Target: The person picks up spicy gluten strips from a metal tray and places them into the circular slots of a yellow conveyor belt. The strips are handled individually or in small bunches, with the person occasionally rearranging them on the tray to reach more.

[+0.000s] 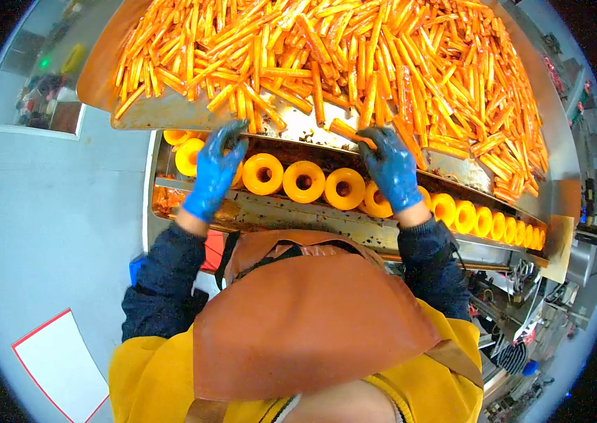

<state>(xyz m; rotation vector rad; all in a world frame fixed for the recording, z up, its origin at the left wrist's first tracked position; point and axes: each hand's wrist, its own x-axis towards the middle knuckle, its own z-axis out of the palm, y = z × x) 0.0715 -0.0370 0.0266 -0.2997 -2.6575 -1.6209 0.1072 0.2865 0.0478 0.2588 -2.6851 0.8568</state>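
Both hands wear blue gloves with dark, stained fingers. My left hand (219,168) is over the row of yellow rings at the tray's near edge, its fingers curled near the edge of the metal tray (150,115); whether it holds anything is hidden. My right hand (388,163) has its thumb and fingers closed on the end of an orange stick (345,131), which points left over the tray edge. A large heap of glossy orange sticks (411,63) fills the tray beyond. Between my hands are several yellow rings (303,181) with dark holes.
The row of rings continues right in a metal channel (312,220) with dark crumbs on it. A brown apron (312,324) covers my front. On the floor at the lower left lies a white panel with a red edge (64,366). Machinery and clutter (524,303) stand at the right.
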